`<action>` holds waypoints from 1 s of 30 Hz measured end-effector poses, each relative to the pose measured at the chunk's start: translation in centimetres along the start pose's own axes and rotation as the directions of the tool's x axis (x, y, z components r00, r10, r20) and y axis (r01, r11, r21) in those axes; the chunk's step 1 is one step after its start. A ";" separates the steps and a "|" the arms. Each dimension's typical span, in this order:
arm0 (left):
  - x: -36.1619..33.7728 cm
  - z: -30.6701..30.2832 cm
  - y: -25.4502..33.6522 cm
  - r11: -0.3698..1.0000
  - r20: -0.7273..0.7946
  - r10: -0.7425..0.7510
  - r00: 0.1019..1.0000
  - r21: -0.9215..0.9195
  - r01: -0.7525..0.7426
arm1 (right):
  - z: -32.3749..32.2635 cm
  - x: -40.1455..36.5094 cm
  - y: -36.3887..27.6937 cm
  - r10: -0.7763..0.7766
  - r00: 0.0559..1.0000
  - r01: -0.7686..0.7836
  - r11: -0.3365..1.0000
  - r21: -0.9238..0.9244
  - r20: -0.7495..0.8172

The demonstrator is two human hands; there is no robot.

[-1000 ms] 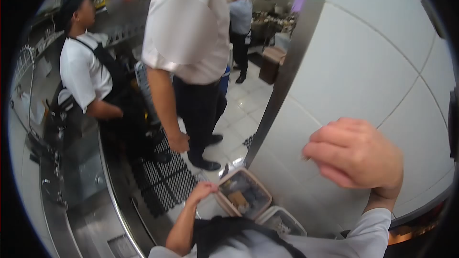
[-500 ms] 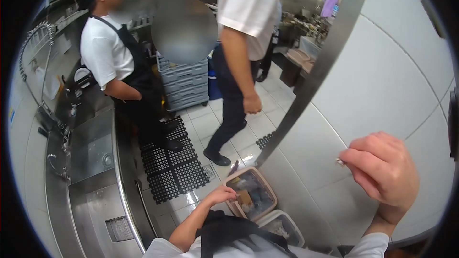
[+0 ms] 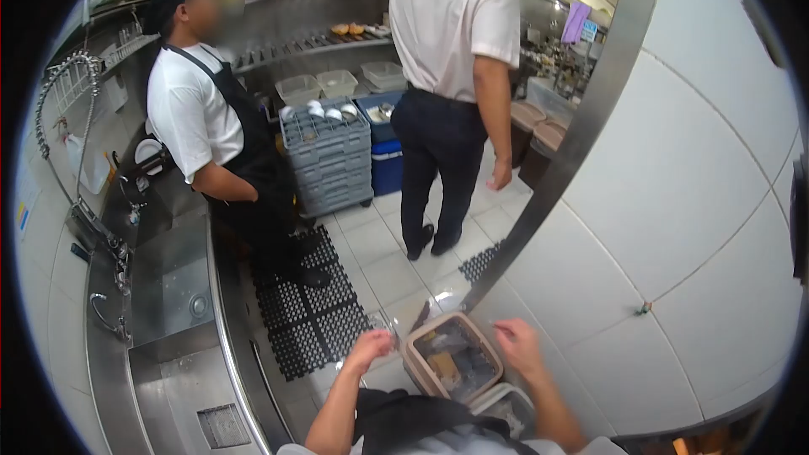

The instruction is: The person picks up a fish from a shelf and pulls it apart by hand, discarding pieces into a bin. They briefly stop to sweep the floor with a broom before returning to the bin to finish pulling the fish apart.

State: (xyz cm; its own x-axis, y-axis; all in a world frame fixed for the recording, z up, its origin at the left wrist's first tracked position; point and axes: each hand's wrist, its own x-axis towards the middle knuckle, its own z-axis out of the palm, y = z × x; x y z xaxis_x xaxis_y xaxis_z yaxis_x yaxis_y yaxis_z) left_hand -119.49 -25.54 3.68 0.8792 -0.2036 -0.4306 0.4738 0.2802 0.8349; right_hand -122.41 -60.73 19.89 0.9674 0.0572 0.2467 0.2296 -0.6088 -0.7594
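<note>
My left hand is raised just left of a tan-rimmed bin, its fingers curled together. On the bin's right side is my right hand, with thumb and fingers drawn into a pinch. Anything between the fingertips of either hand is too small to make out. Inside the bin are a brown cardboard-like piece and dark, crumpled plastic-looking waste. A second, pale-rimmed bin stands close beside it, partly hidden by my apron and arm.
A person in a black apron stands by the steel sink. Another in a white shirt faces away, near stacked grey dish racks. A black rubber mat covers floor tiles. A tiled wall rises at right.
My right hand has come down from near the wall, where it pinched a small whitish bit, to beside the bin. The white-shirted person has turned and stepped away. My left hand moved slightly left.
</note>
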 end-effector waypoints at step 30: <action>-6.7 11.8 15.0 0.897 0.269 0.431 0.861 -0.021 -0.442 | 4.2 3.0 -13.6 -0.021 1.000 0.014 0.923 0.383 0.013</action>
State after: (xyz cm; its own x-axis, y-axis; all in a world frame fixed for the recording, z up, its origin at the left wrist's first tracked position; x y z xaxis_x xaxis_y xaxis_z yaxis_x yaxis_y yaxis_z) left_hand -118.86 -30.99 23.15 0.9481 -0.3074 0.0811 0.0372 0.3608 0.9319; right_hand -122.13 -49.02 28.45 0.9637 0.0806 0.2547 0.2670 -0.2580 -0.9285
